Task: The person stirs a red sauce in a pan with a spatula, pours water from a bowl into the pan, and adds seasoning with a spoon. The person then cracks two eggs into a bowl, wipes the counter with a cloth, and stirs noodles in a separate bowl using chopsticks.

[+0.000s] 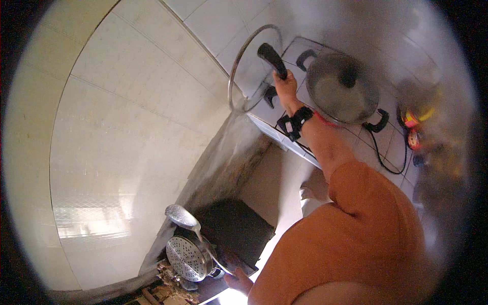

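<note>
My right hand, with a black wristband device at the wrist, is closed around the end of a black handle. That handle appears to belong to a round, see-through lid with a metal rim, held tilted. Just below it another black handle shows near the counter's edge; what it is fixed to is hidden. Down at the lower left, my left hand grips the stem of a metal ladle, its bowl wet and shiny. Under the ladle is a perforated metal steamer plate on a round vessel.
A round pan with two black side handles and a black-knobbed lid stands on the white tiled counter. A black cord loops beside it, near red and yellow items. Steam or haze blurs parts; a tiled wall rises at left.
</note>
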`<move>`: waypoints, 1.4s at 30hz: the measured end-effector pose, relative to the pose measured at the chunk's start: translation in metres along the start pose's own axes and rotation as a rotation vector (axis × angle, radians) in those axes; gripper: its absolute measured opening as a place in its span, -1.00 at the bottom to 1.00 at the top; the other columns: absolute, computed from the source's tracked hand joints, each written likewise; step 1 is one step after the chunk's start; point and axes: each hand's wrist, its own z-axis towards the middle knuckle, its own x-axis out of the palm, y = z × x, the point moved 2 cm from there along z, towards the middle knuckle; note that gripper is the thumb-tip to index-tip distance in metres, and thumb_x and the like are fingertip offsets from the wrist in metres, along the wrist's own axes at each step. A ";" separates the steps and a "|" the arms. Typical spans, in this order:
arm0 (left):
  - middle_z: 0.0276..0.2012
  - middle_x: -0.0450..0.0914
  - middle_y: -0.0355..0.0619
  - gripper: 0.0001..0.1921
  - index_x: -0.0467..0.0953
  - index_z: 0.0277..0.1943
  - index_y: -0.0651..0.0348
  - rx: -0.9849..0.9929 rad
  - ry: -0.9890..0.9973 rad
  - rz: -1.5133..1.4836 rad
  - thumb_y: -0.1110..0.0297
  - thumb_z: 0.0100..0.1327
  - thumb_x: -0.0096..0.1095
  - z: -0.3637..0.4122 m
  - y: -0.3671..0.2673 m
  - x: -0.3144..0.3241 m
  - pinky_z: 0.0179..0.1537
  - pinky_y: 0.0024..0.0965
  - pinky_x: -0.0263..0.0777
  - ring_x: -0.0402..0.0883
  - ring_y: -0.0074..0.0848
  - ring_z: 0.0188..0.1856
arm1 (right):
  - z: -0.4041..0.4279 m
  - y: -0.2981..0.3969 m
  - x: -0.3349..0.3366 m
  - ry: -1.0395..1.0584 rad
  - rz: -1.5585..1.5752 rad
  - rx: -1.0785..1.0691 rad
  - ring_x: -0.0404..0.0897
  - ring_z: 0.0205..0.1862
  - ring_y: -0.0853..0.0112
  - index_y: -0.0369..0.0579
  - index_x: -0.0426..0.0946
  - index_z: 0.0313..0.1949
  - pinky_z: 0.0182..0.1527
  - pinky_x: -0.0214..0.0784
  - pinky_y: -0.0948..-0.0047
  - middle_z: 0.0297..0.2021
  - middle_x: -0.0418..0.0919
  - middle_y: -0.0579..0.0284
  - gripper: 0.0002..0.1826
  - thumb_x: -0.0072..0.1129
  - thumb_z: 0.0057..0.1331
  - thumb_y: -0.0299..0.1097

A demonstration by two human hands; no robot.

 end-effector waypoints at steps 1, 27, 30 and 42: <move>-0.60 0.33 -0.08 -0.79 0.27 -0.51 0.39 -0.001 -0.020 -0.061 0.41 -0.14 0.09 0.003 0.004 0.001 -0.49 -0.31 0.22 0.27 -0.40 -0.53 | -0.013 0.002 -0.006 -0.017 -0.023 -0.071 0.39 -0.57 0.41 -0.15 0.38 -0.42 -0.50 0.26 0.38 -0.62 0.43 0.20 -0.75 0.15 0.07 -0.23; -0.63 0.09 -0.33 -0.84 0.15 -0.47 0.12 0.444 1.236 -0.521 0.47 0.13 -0.02 -0.086 -0.048 -0.020 -0.68 -0.59 -0.04 0.06 -0.70 -0.65 | -0.486 0.242 -0.541 -0.574 0.281 0.103 0.34 -0.58 0.60 -0.06 0.42 -0.37 -0.52 0.28 0.59 -0.56 0.36 0.41 -0.71 0.12 0.14 -0.09; -0.63 0.10 -0.33 -0.86 0.15 -0.47 0.12 0.540 1.395 -0.607 0.50 0.09 -0.03 -0.135 -0.048 -0.004 -0.69 -0.59 -0.04 0.07 -0.71 -0.66 | -0.531 0.254 -0.621 -0.778 0.274 -0.011 0.31 -0.56 0.63 -0.06 0.44 -0.39 -0.52 0.22 0.63 -0.60 0.36 0.42 -0.80 0.17 0.12 -0.22; -0.65 0.13 -0.34 -0.83 0.15 -0.45 0.11 0.582 1.706 -0.487 0.54 0.03 0.00 -0.434 -0.108 -0.079 -0.73 -0.67 -0.03 0.04 -0.77 -0.70 | -0.681 0.323 -0.925 -1.007 -0.604 -0.082 0.31 -0.50 0.64 -0.17 0.45 -0.42 -0.45 0.21 0.64 -0.57 0.39 0.40 -0.83 0.22 -0.05 -0.52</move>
